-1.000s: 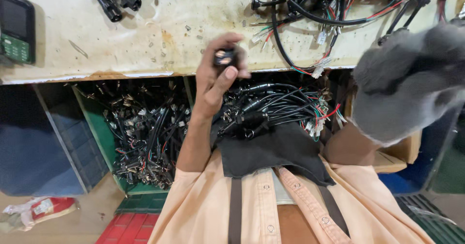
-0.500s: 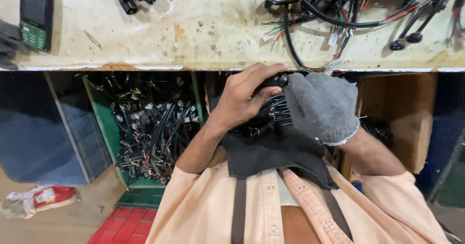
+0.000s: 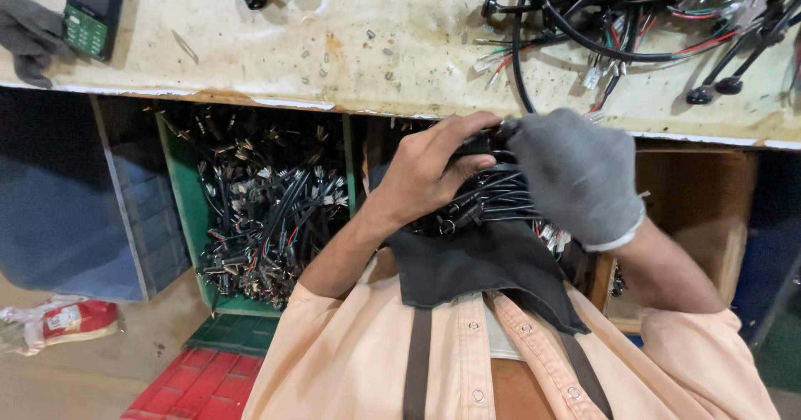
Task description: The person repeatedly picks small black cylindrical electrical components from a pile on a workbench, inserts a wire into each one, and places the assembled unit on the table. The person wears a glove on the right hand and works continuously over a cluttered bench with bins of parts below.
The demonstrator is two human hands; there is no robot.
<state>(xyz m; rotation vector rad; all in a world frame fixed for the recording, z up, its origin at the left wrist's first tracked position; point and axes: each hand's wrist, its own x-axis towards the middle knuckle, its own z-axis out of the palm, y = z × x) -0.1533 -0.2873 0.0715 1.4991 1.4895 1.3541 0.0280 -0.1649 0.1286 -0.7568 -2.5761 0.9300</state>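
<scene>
My bare left hand (image 3: pixel 430 178) and my right hand (image 3: pixel 576 178), which wears a grey glove, meet just below the bench edge. Between them they grip a bundle of black cables (image 3: pixel 488 199). The left fingers pinch a black connector (image 3: pixel 482 143) at the top of the bundle, and the gloved hand covers its right side. Loose cable ends with small metal terminals hang under the glove. A dark apron (image 3: pixel 484 266) lies over my chest under the bundle.
A green bin (image 3: pixel 190 211) of black wired connectors stands under the worn bench (image 3: pixel 375 45). Wire harnesses (image 3: pixel 634 28) lie at the bench's back right. Another person's gloved hand (image 3: pixel 25 32) rests by a handheld device (image 3: pixel 93 10). A wooden box (image 3: pixel 701 211) is at the right.
My left hand has come down from over the bench edge with the small black connector. The gloved right hand has moved in from the right, and both now close on the cable bundle.
</scene>
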